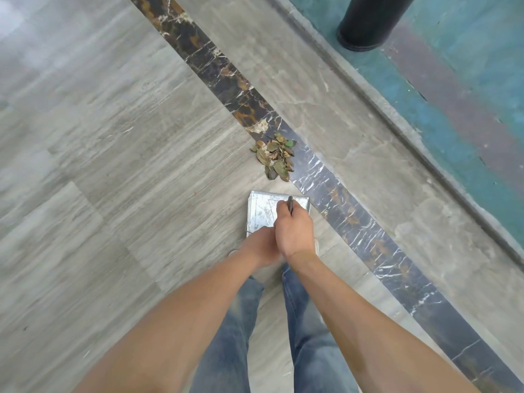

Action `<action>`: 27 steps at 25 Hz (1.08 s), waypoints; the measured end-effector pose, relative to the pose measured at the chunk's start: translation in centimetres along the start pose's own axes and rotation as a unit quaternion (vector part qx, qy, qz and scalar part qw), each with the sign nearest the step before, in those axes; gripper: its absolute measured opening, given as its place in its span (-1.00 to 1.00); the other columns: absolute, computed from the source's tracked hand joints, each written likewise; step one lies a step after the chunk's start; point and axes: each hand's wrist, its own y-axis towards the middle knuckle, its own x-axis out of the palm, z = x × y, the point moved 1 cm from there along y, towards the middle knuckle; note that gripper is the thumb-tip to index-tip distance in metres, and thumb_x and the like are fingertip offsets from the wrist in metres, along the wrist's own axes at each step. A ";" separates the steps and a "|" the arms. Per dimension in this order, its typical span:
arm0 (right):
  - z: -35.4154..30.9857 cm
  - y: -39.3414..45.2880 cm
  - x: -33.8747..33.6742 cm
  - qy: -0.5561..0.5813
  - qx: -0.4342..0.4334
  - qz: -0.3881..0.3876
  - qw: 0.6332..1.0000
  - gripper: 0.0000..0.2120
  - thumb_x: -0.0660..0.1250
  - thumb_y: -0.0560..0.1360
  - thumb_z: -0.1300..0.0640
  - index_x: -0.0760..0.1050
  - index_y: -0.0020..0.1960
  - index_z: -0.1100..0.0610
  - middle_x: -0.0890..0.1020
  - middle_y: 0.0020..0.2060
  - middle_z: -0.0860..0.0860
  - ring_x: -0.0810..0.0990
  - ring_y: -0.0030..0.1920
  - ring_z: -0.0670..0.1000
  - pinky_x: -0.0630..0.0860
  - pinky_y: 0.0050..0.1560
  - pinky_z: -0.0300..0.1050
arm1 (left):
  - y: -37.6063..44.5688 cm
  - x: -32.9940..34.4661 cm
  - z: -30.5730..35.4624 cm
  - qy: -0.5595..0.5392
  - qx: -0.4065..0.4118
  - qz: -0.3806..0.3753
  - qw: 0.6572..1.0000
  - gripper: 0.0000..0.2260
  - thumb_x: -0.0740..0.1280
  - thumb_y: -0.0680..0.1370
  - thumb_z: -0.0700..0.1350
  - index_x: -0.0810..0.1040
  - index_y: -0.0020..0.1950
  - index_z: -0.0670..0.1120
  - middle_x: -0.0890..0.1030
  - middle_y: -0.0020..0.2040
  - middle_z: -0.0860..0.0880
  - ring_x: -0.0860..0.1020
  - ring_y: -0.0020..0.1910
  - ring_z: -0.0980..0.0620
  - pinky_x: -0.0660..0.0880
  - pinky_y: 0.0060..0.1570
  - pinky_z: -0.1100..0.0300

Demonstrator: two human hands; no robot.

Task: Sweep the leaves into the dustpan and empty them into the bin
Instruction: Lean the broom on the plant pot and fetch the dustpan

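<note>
Here, with the right hand (293, 232) closed around a dark handle (290, 205) and the left hand (259, 248), grip unclear, low at the dustpan (262, 212), set its lip flat just short of the leaves (274, 156), bin (371, 19) well beyond.

No readable text, labels, brands, numbers or signs anywhere in view.

I count one pile of leaves (274, 157) beyond my two hands, one dustpan (262, 212) under them, one bin (368, 21) far ahead.
</note>
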 end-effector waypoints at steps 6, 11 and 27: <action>-0.2 1.5 -1.0 0.004 -0.010 0.003 1.000 -0.69 0.13 0.58 0.11 0.24 -0.34 0.07 0.41 -0.37 -0.02 0.37 -0.25 0.09 0.33 -0.15 0.02 | 1.1 -1.1 0.9 0.026 -0.004 -0.003 1.000 -0.78 0.11 0.58 -0.20 0.48 0.14 -0.20 0.63 0.02 -0.16 0.59 0.00 -0.18 0.53 -0.02 -0.05; 0.5 2.3 -0.5 0.006 -0.001 -0.011 1.000 -0.67 0.14 0.58 0.08 0.21 -0.35 0.05 0.38 -0.40 -0.03 0.36 -0.24 0.11 0.34 -0.13 0.07 | 2.5 -0.2 -0.1 0.021 -0.016 -0.022 0.999 -0.77 0.11 0.59 -0.18 0.45 0.19 -0.18 0.62 0.06 -0.15 0.59 0.07 -0.16 0.53 0.06 -0.07; -0.7 3.8 0.8 -0.012 -0.035 -0.003 0.999 -0.68 0.10 0.62 0.03 0.23 -0.31 0.02 0.42 -0.36 -0.01 0.40 -0.22 0.11 0.41 -0.08 0.07 | 2.7 -1.8 -0.8 0.036 -0.042 0.031 0.998 -0.84 0.12 0.59 -0.19 0.48 0.01 -0.16 0.63 -0.07 -0.12 0.59 -0.08 -0.15 0.44 -0.20 0.09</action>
